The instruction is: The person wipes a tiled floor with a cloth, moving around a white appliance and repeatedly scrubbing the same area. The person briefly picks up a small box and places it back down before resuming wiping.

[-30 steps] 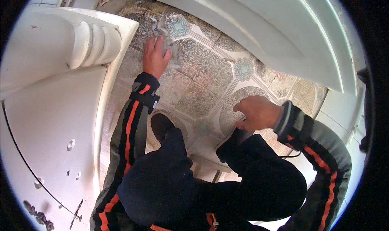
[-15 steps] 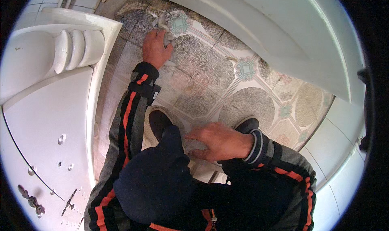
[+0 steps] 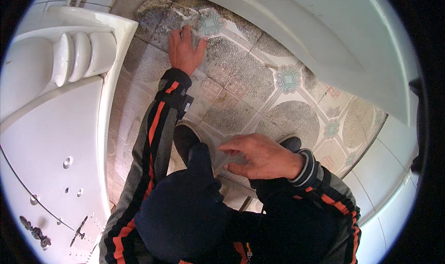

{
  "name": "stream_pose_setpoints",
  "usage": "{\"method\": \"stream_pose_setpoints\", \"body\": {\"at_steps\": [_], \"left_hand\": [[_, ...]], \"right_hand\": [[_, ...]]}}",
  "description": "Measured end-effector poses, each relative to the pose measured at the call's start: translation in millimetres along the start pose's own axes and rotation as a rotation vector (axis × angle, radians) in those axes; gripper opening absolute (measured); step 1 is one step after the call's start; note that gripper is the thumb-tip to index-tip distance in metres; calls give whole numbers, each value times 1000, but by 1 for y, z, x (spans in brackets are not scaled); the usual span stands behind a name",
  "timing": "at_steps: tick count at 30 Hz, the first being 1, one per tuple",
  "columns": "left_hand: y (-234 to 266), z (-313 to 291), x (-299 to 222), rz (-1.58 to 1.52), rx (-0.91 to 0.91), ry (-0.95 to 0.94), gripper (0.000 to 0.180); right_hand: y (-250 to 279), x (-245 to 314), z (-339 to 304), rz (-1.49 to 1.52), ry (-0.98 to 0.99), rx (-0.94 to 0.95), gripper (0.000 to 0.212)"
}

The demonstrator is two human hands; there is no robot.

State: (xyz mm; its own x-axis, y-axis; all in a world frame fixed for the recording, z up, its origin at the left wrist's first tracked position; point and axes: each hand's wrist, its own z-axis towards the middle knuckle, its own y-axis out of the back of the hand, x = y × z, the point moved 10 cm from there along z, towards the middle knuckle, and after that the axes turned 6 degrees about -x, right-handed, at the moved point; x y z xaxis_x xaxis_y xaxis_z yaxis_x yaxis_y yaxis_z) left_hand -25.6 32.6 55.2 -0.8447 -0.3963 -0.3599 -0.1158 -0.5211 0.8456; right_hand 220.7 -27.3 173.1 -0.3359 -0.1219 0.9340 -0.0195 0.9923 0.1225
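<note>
At the upper middle, my left hand (image 3: 187,53) presses a greyish, crumpled rag (image 3: 193,27) against the patterned tile floor (image 3: 232,113). Its fingers close over the rag, and part of the rag is hidden beneath them. The rag's edges look smeared. Below and to the right, my right hand (image 3: 264,157) hangs near my lap with nothing in it. Its thumb stands apart from its bent fingers. My dark shoes (image 3: 185,139) are on the floor between the two hands.
On the left stands a white cabinet (image 3: 55,120) with moulded trim and dark metal handles (image 3: 35,230). A large white curved fixture (image 3: 320,32) overhangs the floor at the upper right. White wall tiles (image 3: 394,148) and a pale pipe (image 3: 389,201) line the right side.
My left hand has shifted slightly right with the rag. My right hand has also drifted right, its thumb and fingers now showing more clearly apart.
</note>
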Motion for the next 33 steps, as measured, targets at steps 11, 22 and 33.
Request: {"method": "stream_pose_setpoints", "body": {"at_steps": [11, 22, 33], "left_hand": [[-8, -3, 0, -16, 157, -59, 65], [-14, -10, 7, 63, 281, -366, 84], [-1, -94, -35, -211, 300, -192, 60]], "right_hand": [[-1, -11, 3, 62, -34, -18, 39], [-2, -26, 3, 78, -18, -82, 37], [-19, -33, 7, 154, -100, -35, 42]]}}
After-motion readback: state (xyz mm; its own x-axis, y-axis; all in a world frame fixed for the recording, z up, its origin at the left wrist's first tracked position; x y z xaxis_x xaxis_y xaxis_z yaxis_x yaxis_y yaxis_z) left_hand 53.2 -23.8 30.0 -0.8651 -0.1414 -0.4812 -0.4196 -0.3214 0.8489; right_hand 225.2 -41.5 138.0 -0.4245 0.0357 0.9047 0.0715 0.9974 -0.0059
